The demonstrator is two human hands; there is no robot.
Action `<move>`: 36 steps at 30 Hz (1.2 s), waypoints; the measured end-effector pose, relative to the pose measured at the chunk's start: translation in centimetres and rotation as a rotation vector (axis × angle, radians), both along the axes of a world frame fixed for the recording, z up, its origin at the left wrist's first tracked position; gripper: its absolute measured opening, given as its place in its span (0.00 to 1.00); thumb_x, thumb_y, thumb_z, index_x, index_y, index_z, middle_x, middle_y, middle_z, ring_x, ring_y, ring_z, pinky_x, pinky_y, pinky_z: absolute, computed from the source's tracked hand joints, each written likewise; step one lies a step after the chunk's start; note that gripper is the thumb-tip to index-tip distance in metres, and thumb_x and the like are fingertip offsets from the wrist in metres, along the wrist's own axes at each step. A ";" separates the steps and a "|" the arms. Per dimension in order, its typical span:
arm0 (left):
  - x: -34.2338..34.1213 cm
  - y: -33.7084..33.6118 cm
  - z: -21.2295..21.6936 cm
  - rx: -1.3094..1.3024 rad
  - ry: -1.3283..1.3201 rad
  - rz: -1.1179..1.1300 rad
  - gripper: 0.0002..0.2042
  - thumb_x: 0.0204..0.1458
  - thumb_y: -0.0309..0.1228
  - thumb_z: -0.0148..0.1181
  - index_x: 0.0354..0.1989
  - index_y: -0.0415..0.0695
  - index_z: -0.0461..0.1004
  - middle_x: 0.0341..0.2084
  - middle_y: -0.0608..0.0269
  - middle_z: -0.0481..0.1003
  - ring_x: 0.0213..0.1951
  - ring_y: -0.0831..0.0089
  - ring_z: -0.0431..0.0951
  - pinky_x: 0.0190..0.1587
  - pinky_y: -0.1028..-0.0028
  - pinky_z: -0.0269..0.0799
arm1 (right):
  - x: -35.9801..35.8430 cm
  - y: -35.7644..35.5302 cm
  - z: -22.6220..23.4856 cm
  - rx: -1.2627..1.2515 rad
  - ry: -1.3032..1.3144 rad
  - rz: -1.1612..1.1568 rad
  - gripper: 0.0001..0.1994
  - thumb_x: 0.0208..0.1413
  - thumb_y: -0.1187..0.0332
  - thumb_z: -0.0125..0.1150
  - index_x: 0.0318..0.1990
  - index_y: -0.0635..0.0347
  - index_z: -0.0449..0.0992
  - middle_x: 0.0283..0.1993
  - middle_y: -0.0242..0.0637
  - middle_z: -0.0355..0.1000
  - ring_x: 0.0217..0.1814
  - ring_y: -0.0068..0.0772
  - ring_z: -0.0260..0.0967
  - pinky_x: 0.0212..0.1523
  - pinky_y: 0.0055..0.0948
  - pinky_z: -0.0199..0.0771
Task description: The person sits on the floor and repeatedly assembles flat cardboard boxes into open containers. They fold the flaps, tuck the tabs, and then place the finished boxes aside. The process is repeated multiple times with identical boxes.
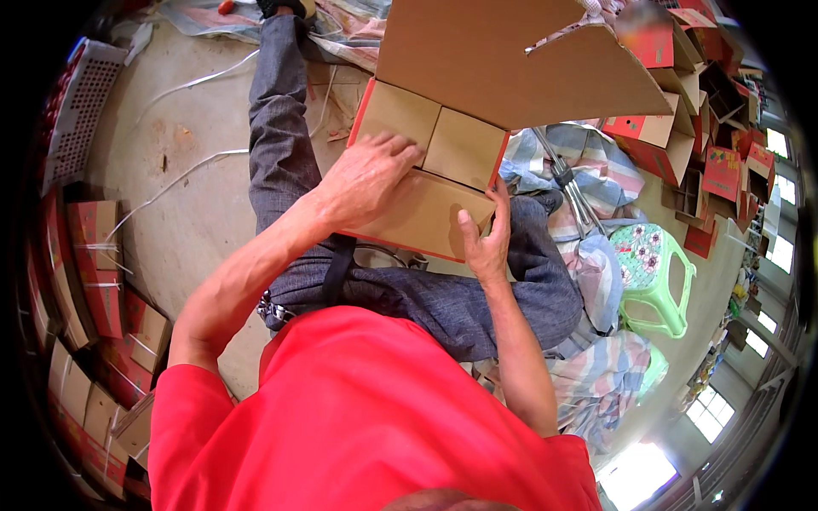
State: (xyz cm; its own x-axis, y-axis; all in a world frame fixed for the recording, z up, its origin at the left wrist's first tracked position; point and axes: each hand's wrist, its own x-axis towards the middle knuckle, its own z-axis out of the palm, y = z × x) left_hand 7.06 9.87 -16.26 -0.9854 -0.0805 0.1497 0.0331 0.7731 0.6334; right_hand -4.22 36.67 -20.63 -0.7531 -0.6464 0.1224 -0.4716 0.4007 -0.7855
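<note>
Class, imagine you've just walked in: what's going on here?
A person in a red short-sleeved shirt is handling an open red-and-brown cardboard box with both bare hands. The left hand lies over its plain brown inner panels, while the right hand is at the right-hand near corner. The large brown cardboard flap stands open on the far side. Red-and-brown cardboard boxes are piled to the left, and a pale green plastic stool stands to the right.
</note>
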 end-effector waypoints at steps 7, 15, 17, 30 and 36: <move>0.2 -0.2 -1.2 0.133 -0.047 -0.006 0.18 0.62 0.34 0.59 0.55 0.35 0.76 0.42 0.48 0.79 0.47 0.50 0.80 0.50 0.58 0.77 | 0.7 -0.1 -0.8 -0.026 -0.077 -0.056 0.25 0.64 0.54 0.67 0.56 0.66 0.68 0.77 0.61 0.58 0.78 0.58 0.57 0.75 0.48 0.57; -5.2 -5.2 3.5 1.214 0.239 0.659 0.25 0.70 0.46 0.54 0.64 0.37 0.68 0.42 0.51 0.79 0.39 0.58 0.84 0.48 0.58 0.82 | 0.5 -0.4 -1.9 -0.010 0.004 -0.078 0.26 0.57 0.61 0.72 0.55 0.66 0.68 0.76 0.64 0.58 0.77 0.61 0.58 0.75 0.51 0.57; -5.8 -8.1 4.7 1.593 0.092 0.354 0.28 0.70 0.52 0.53 0.68 0.42 0.67 0.45 0.49 0.80 0.44 0.55 0.84 0.50 0.55 0.82 | 0.4 -0.5 -2.0 -0.012 0.008 -0.060 0.27 0.61 0.54 0.69 0.56 0.66 0.66 0.76 0.63 0.57 0.76 0.59 0.58 0.75 0.49 0.57; 3.3 -3.2 10.6 1.840 -0.041 0.373 0.26 0.68 0.41 0.51 0.70 0.41 0.64 0.61 0.54 0.71 0.60 0.62 0.77 0.59 0.60 0.79 | 1.2 0.4 -2.8 0.078 -0.063 -0.005 0.26 0.56 0.66 0.69 0.61 0.67 0.71 0.65 0.62 0.70 0.67 0.61 0.69 0.67 0.49 0.68; 6.0 2.8 13.2 1.761 -0.116 0.780 0.37 0.57 0.21 0.58 0.77 0.40 0.55 0.64 0.51 0.71 0.59 0.64 0.78 0.61 0.63 0.77 | 0.2 2.7 -2.4 0.157 0.143 0.185 0.26 0.57 0.66 0.68 0.62 0.66 0.72 0.66 0.59 0.70 0.68 0.60 0.69 0.67 0.50 0.68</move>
